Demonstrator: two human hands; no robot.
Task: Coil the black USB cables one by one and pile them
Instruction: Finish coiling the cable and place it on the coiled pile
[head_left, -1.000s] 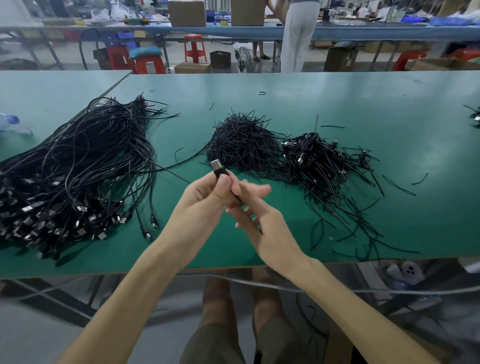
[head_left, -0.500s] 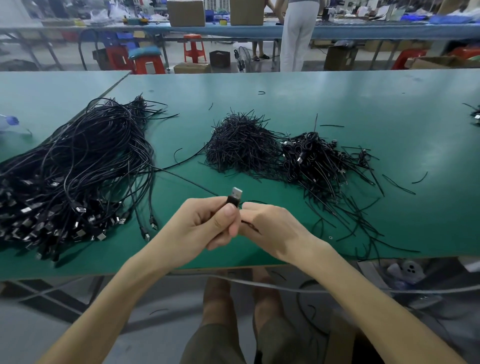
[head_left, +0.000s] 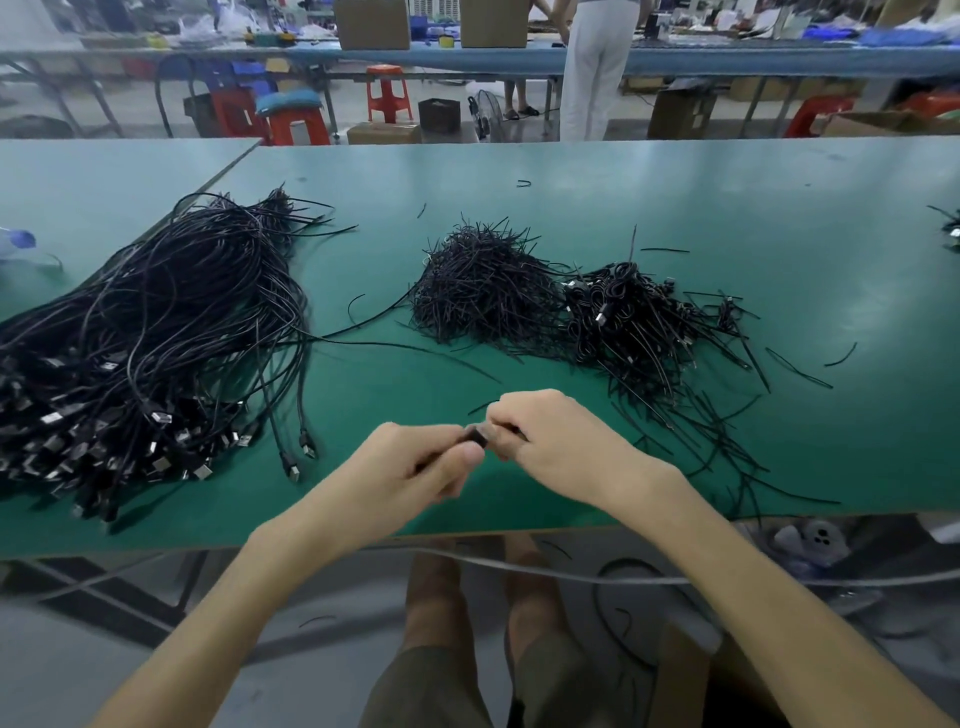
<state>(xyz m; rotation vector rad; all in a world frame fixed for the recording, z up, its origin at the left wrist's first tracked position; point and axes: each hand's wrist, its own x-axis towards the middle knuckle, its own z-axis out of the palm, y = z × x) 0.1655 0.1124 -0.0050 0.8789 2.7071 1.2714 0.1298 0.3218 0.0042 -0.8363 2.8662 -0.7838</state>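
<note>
Both hands meet low over the green table (head_left: 571, 197), near its front edge. My left hand (head_left: 415, 465) grips the plug end of one black USB cable (head_left: 477, 435). My right hand (head_left: 558, 441) pinches the same cable right beside it; the plug is blurred between the fingers. The cable's length runs left across the table to a big heap of loose black cables (head_left: 156, 338). A pile of coiled cables (head_left: 639, 322) lies at the centre right.
A mound of short black tie wires (head_left: 483, 291) sits beside the coiled pile, with stray ties scattered to the right. A blue-capped bottle (head_left: 15, 241) lies at the far left. Behind the table are stools, boxes and a standing person (head_left: 597, 67).
Both hands have dropped from chest height toward the table's front edge, carrying the cable plug down. The plug, which pointed up and showed clearly, is now tucked between the fingers.
</note>
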